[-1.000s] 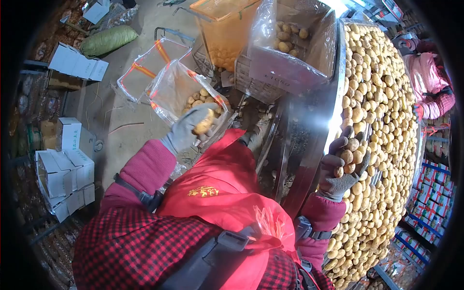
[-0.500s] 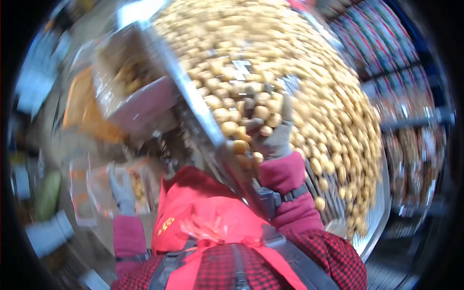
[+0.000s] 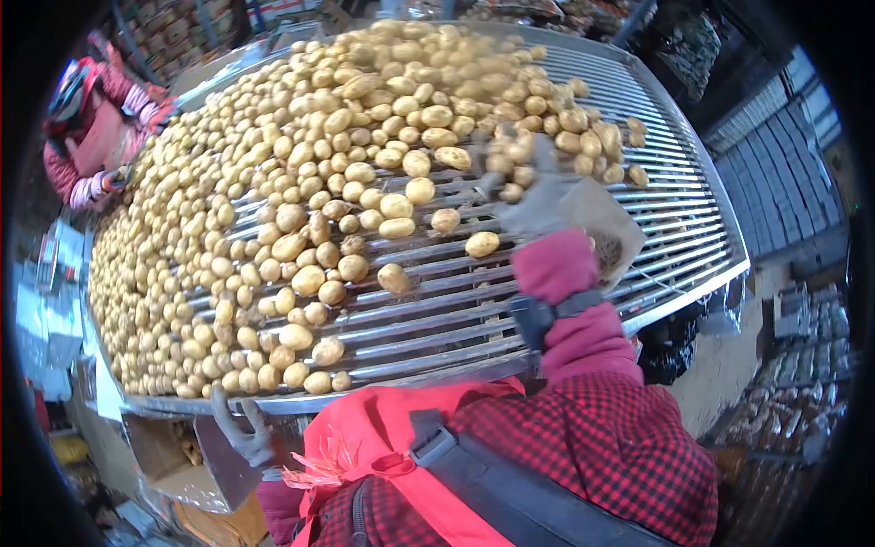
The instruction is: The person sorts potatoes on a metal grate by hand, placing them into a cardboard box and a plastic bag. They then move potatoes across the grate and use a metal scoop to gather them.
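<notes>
My right hand [image 3: 527, 178], in a grey glove and blurred by motion, reaches over the slatted metal table. Its fingers are apart around several blurred potatoes [image 3: 510, 155]. Partly behind that wrist lies a pale, cup-like object [image 3: 606, 228] with a dark inside. A broad layer of yellow potatoes [image 3: 301, 219] covers the left and far side of the table. My left hand [image 3: 246, 433], also gloved, is at the table's near edge with fingers spread and nothing in them. Below it stands a cardboard box [image 3: 219, 460] with a few potatoes inside.
The slatted table [image 3: 428, 333] has a raised metal rim [image 3: 720, 273]. Another person [image 3: 100, 137] in a red apron stands at its far left, hands at the edge. Packed bags [image 3: 784, 365] are stacked at the right. An orange box [image 3: 223, 524] sits low in front.
The view has swung to the right along the table. My right hand has moved onto thinner potatoes over bare slats; my left hand has risen from a lined box to the table edge.
</notes>
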A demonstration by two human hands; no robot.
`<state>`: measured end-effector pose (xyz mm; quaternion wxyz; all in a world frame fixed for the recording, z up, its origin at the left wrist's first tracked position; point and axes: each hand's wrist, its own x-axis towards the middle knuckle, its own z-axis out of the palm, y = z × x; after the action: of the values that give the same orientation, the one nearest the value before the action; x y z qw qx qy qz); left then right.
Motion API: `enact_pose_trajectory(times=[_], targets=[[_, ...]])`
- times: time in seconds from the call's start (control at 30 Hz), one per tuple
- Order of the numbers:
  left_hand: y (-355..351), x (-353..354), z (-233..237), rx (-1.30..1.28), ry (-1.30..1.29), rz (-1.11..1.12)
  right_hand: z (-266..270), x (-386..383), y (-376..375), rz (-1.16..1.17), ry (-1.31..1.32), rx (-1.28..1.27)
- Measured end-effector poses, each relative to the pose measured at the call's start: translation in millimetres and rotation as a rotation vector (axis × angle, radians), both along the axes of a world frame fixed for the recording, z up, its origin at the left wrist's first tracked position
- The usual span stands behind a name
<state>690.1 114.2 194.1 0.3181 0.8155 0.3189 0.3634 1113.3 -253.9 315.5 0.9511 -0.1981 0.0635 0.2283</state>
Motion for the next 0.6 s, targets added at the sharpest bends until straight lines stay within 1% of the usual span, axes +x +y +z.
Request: enact_pose_trajectory(times=[0.03,0.07,0.1,0.13,0.17,0.2,0.23,0.27,0.3,0.33,0.37,0.4,0.43,0.47,0.5,0.57,0.6], targets=[[-6.1,12.2,7.3,0.095,0.055,-0.002,-8.4,9.0,-40.6,-0.070,-0.216,-0.195],[-0.9,18.9,4.3,0.217,0.062,-0.071,-24.7,19.6,-82.2,-0.088,-0.285,-0.174],[3.0,23.5,0.2,0.334,0.069,-0.141,-10.9,9.4,-100.2,-0.237,-0.174,-0.276],[0.3,30.1,4.3,0.327,0.082,-0.161,-21.3,4.1,-138.4,-0.250,-0.155,-0.286],[-5.2,39.3,12.7,0.280,0.094,-0.172,-38.6,0.3,-185.7,-0.398,-0.481,-1.054],[-8.5,46.0,18.1,0.233,0.108,-0.169,-49.7,-4.9,-207.3,-0.491,-0.817,-1.824],[-6.2,49.4,16.7,0.167,0.109,-0.195,-28.8,-17.7,-189.3,-0.572,-0.382,-1.202],[-6.6,49.9,15.0,0.204,0.200,-0.179,-43.6,-4.1,-243.9,-0.161,-0.371,-0.754],[-0.1,46.1,5.9,0.187,0.256,-0.185,-57.2,-12.1,-231.3,-0.464,-0.320,-1.240],[-0.2,49.0,5.6,0.227,0.260,-0.196,-49.8,-11.3,-237.7,-0.329,-0.157,-1.157],[-6.4,56.4,19.8,0.247,0.306,-0.196,-63.8,-3.1,-259.7,-0.347,-0.461,-1.557],[-4.0,56.1,19.0,0.245,0.336,-0.199,-47.6,-9.3,-241.3,-0.296,-0.393,-1.749],[-3.1,55.9,18.3,0.260,0.354,-0.192,-54.3,6.2,-249.7,-0.224,-0.464,-1.982],[-2.1,55.1,19.7,0.250,0.364,-0.190,-51.2,8.5,-231.5,-0.318,-0.514,-2.018],[-2.7,55.1,19.7,0.237,0.368,-0.191,-34.1,6.8,-203.8,-0.421,-0.565,-2.052],[-2.6,57.0,23.3,0.257,0.356,-0.209,5.2,-14.3,-124.9,-0.361,-0.601,-1.698],[-4.0,57.8,24.6,0.249,0.347,-0.198,9.6,-20.6,-93.0,-0.297,-0.627,-1.503]])
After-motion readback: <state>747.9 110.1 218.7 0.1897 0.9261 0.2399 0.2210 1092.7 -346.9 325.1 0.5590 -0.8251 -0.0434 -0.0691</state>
